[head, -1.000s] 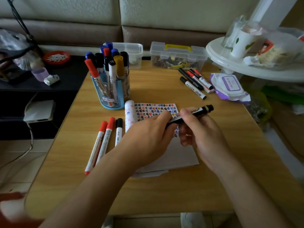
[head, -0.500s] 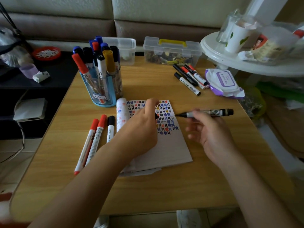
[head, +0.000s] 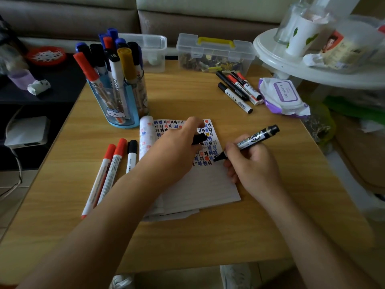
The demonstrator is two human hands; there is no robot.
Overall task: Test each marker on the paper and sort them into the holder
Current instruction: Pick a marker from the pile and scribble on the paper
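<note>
The right hand (head: 252, 165) grips a fat black marker (head: 253, 138) in a writing hold, barrel slanting up and away from the wrist. The nib is down at the notebook page (head: 200, 186), just in front of the fingertips, beside the last row of small coloured test marks. From here I can't say whether the nib is already touching. The left hand (head: 177, 149) lies across the page just left of the nib, pinning it flat, with the marker's black cap (head: 199, 139) pinched in its curled fingers. To test well, I'd make one short firm stroke on the bare paper right under the nib, clear of the older marks, so a faint or dry line shows up plainly. The left hand should bear down on the curling page meanwhile. With the cap already beside the nib, recapping should be quick, pushed on until it seats. The blue holder (head: 123, 124) stands beyond the left hand and a little to its left, already crowded with markers. I'd slip this one in cap-up where there's a gap. Three capped markers (head: 113, 165) lie left of the left forearm, and four more markers (head: 237, 90) lie beyond the right hand.
</note>
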